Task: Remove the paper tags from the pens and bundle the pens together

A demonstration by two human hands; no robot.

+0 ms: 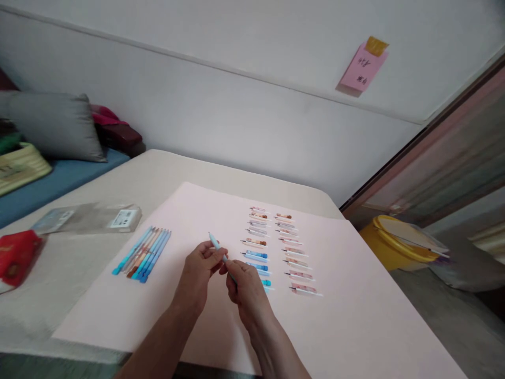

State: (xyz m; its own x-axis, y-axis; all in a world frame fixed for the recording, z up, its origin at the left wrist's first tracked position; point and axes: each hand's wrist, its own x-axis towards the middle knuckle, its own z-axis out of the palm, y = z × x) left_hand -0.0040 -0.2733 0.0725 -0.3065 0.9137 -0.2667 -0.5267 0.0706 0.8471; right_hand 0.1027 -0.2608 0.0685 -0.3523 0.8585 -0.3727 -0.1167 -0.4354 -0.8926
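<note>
A slim light-blue pen [214,241] is held in front of me over the pale pink sheet [189,210], its tip pointing up and to the left. My left hand [201,271] pinches its middle between thumb and fingers. My right hand [246,287] is closed around its lower end, which is mostly hidden by the fingers. To the left lies a row of several pens [148,252] in blue, brown and pale colours, side by side. Right of my hands, two columns of short pen pieces [256,255] in blue, brown and pink [302,276] lie spaced apart, with thin pale strips beside them.
A clear plastic packet [94,217] with a white label and a red pouch [18,258] lie on the table's left. A grey cushion [55,126] stands behind. Beyond the right edge is a yellow bucket [379,247]. A pink note [363,67] is taped to the wall.
</note>
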